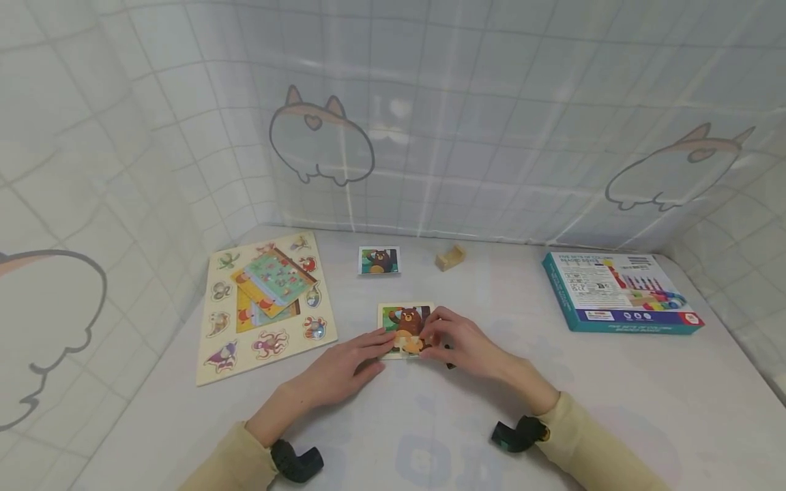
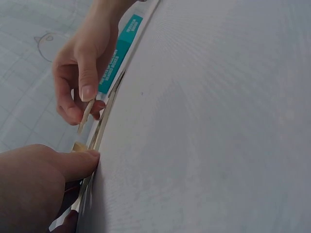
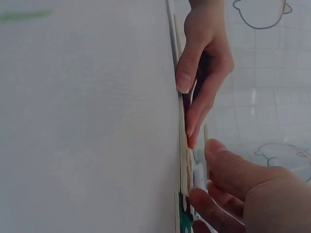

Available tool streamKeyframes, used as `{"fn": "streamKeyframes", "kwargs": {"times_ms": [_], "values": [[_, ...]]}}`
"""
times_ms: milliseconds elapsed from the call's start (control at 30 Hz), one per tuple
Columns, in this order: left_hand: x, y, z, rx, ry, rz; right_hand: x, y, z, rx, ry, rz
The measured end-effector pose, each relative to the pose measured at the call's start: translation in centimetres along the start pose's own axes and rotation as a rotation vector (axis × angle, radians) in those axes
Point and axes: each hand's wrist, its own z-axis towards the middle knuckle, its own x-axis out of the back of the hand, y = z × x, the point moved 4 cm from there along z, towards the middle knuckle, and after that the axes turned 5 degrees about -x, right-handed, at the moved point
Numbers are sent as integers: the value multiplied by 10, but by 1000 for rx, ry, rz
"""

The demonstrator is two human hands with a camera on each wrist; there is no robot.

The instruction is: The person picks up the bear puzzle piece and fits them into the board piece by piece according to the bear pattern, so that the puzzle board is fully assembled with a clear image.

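A small puzzle board (image 1: pixel 393 305) with a brown bear picture lies on the table in the head view. My left hand (image 1: pixel 348 365) rests at its left side, fingers extended with their tips on the board. Over its lower right part, my right hand (image 1: pixel 457 341) pinches a thin puzzle piece (image 1: pixel 413 345) between thumb and fingers. In the left wrist view this piece (image 2: pixel 85 116) is tilted and raised above the board. Another dark piece (image 1: pixel 450 356) lies partly hidden under my right hand. Behind the board, a card (image 1: pixel 379 261) shows the same bear picture.
At left is a wooden sea-animal board (image 1: pixel 270 344) with colourful picture boards (image 1: pixel 276 279) lying on it. A small wooden holder (image 1: pixel 450 258) stands farther back. A teal-edged box (image 1: pixel 620 293) sits at right. Tile-patterned curtains (image 1: pixel 442 136) enclose the table's back and sides.
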Motion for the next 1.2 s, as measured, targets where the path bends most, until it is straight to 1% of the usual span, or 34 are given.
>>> {"fn": "streamKeyframes", "kwargs": {"times_ms": [200, 433, 667, 933, 1200], "values": [[0, 0, 0, 6, -2, 3, -7, -1, 7, -1, 25, -11], [-1, 0, 1, -3, 11, 7, -17, 5, 9, -73, 44, -76], [1, 0, 0, 23, 12, -1, -19, 5, 9, -99, 55, -63], [0, -1, 1, 10, 17, 8, -19, 7, 8, -103, 61, -48], [0, 0, -1, 24, 21, 7, -19, 8, 8, -112, 73, -49]]}}
